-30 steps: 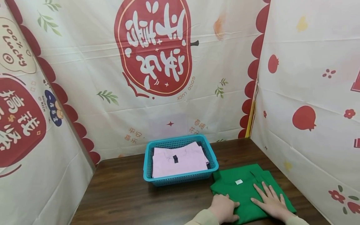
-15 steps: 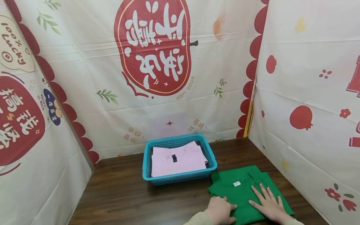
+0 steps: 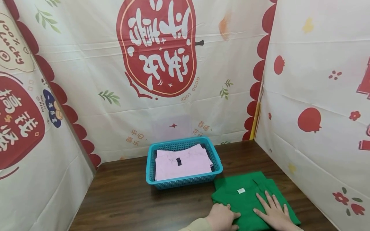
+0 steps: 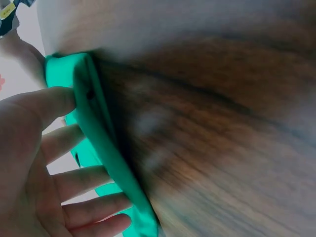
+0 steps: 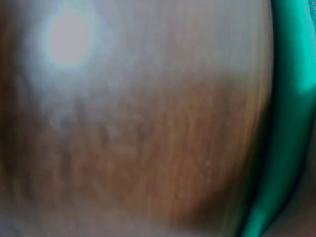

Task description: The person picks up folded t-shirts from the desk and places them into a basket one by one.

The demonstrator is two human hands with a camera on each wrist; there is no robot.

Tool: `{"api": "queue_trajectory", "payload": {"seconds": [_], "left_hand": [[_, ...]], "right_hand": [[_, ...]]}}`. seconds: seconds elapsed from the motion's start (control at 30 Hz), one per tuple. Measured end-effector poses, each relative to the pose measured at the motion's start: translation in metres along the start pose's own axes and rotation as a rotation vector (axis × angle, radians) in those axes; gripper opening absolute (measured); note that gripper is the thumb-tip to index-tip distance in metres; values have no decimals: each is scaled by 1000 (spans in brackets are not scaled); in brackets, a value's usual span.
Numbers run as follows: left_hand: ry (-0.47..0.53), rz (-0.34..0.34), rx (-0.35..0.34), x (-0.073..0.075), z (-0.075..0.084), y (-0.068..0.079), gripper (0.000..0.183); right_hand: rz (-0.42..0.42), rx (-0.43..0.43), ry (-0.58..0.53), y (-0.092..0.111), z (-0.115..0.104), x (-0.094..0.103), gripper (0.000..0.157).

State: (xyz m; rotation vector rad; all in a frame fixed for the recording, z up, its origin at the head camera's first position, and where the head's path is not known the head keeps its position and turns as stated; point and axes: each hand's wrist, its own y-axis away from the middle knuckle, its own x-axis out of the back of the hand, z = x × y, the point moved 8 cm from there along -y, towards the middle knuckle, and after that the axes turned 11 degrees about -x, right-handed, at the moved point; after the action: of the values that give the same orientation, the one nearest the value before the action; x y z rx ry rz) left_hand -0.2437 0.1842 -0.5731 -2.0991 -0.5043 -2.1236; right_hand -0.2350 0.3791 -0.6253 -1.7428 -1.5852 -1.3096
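A folded green shirt [image 3: 243, 202] with a small white neck label [image 3: 241, 191] lies on the table at the lower right of the head view. My right hand [image 3: 274, 215] rests flat on its right part, fingers spread. At its near left edge is my left hand [image 3: 222, 218]. The left wrist view shows that hand's fingers [image 4: 84, 180] fairly straight, touching the layered side of the green fabric [image 4: 113, 158]. Only a strip of the green shirt [image 5: 294, 98] shows in the right wrist view, along the right side.
A teal plastic basket [image 3: 185, 183] stands left of and behind the green shirt. In it lies a folded pink shirt [image 3: 188, 168] with a dark neck label, over darker fabric. Printed cloth walls [image 3: 138, 115] enclose the brown wooden table [image 3: 130, 202] at the back and both sides.
The green shirt has shifted slightly left and nearer, with both hands staying on it. The basket has kept its place apart from a small camera shift.
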Motion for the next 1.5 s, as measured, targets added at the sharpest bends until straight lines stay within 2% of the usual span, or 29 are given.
{"api": "queue_trajectory", "payload": {"seconds": [0.3, 0.53, 0.7, 0.93, 1.2, 1.5], "left_hand": [[-38, -9, -25, -5, 1, 5, 44], [-83, -33, -12, -12, -3, 20, 46], [-94, -18, -12, -11, -6, 29, 45], [-82, -41, 32, -17, -13, 42, 45], [-39, -60, 89, -23, -24, 69, 45], [-22, -69, 92, -24, -32, 92, 49]], "right_hand": [[-15, 2, -15, 3, -5, -2, 92], [-20, 14, -14, 7, -15, -12, 89], [-23, 14, -19, 8, -23, -17, 90], [-26, 15, -10, 11, -35, -25, 93], [-52, 33, -13, 12, -57, -38, 91], [-69, 57, 25, 16, -79, -45, 88]]}}
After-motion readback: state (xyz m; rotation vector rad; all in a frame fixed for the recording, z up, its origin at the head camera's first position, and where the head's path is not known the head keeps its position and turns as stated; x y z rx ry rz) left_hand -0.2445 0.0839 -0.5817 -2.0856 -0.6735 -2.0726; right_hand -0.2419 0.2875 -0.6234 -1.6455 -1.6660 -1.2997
